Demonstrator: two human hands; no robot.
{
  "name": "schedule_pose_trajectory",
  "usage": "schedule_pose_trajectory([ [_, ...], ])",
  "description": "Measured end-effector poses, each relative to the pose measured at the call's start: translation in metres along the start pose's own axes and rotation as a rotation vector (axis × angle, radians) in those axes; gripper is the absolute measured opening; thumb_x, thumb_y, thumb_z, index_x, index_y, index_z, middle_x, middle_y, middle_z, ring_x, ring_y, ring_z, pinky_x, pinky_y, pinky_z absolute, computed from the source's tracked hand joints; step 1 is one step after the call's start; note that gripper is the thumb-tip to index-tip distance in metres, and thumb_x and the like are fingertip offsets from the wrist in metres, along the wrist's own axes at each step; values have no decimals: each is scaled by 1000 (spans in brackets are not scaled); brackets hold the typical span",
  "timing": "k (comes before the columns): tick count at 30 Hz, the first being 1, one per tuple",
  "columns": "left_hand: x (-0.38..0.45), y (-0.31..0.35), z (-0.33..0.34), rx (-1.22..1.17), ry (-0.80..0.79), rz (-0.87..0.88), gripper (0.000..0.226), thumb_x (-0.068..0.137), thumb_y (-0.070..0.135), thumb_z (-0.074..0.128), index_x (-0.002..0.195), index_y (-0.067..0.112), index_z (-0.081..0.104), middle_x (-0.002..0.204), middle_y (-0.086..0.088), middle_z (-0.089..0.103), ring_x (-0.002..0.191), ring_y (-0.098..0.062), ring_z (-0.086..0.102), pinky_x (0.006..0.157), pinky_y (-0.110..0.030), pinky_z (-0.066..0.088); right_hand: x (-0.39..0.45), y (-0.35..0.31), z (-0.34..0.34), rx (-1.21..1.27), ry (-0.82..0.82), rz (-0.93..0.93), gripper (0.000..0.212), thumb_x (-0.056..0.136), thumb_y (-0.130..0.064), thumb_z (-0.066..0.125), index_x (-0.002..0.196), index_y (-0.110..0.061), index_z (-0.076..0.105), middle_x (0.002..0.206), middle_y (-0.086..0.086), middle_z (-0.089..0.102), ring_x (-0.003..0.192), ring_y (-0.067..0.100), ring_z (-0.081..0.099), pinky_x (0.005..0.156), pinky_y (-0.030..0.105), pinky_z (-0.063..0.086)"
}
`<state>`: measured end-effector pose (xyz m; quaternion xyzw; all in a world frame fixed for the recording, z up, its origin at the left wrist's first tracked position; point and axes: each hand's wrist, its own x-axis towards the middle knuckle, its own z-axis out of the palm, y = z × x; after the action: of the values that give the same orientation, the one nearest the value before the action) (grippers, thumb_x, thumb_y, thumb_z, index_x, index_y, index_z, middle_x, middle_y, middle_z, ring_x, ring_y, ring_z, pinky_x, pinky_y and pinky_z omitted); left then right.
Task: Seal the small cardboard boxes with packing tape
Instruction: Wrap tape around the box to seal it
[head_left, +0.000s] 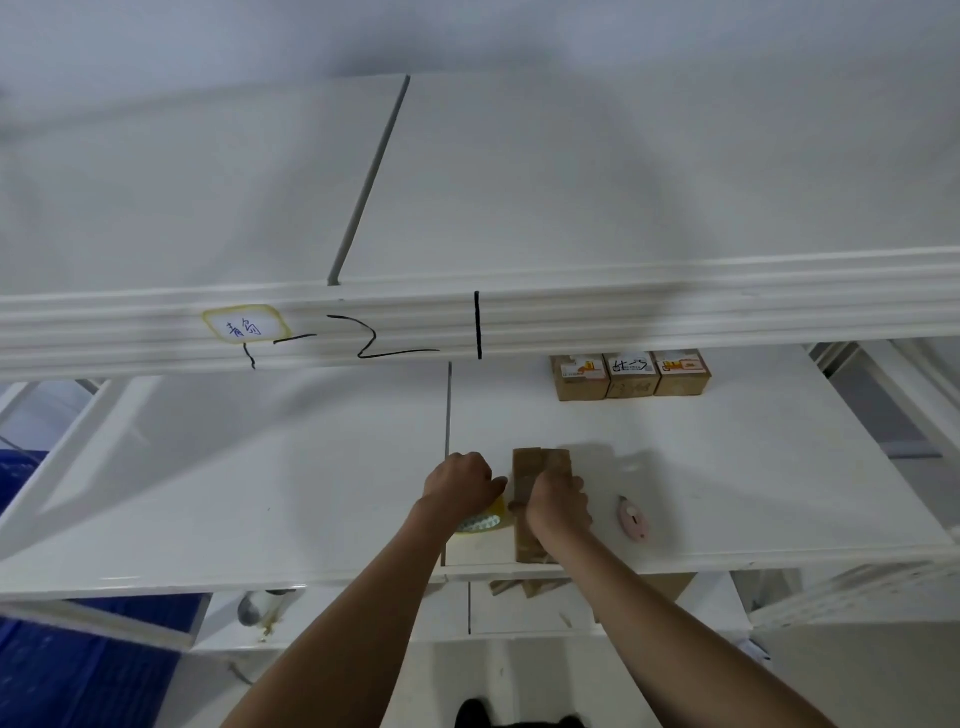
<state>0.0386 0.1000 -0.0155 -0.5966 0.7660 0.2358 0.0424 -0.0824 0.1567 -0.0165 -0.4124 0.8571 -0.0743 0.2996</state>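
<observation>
A small brown cardboard box (540, 467) stands on the white shelf (311, 493), near its front edge. My right hand (558, 504) lies over the box's near part with fingers curled onto it. My left hand (460, 480) grips a roll of clear packing tape (485, 519) just left of the box, its thumb reaching toward the box's left side. Much of the roll is hidden under the hand. Three more small cardboard boxes (631, 374) with labels stand in a row at the back of the shelf.
A pink utility knife (635, 519) lies on the shelf right of the box. An upper shelf edge (467, 322) with black marker writing and a label overhangs in front. Blue crates (78, 675) sit low on the left. Cardboard pieces (524, 587) lie on the lower shelf.
</observation>
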Motion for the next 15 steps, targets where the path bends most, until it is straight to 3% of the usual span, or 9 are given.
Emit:
schedule_pose_trajectory([
  [5,4,1,-2,4,-30,19,45,98,47,52,84,9,71,85,-6,69,82,-22,68,78,-33,57,4,-1,-7,112,-38,65,101,83,-28,81,153,-12,11,144,15,41,129,36,48,103,47,47],
  [12,5,2,-2,-17,-59,51,44,99,47,51,85,10,73,81,-4,68,77,-19,67,69,-29,52,11,-2,-10,150,-16,126,96,80,-32,82,148,-11,17,144,15,42,127,36,50,101,45,48],
  [15,4,6,-4,-13,-64,70,44,100,47,50,76,14,67,72,1,61,72,-17,62,64,-27,45,12,-3,-11,156,-6,142,90,84,-35,78,148,-10,20,144,16,41,129,36,48,102,45,46],
])
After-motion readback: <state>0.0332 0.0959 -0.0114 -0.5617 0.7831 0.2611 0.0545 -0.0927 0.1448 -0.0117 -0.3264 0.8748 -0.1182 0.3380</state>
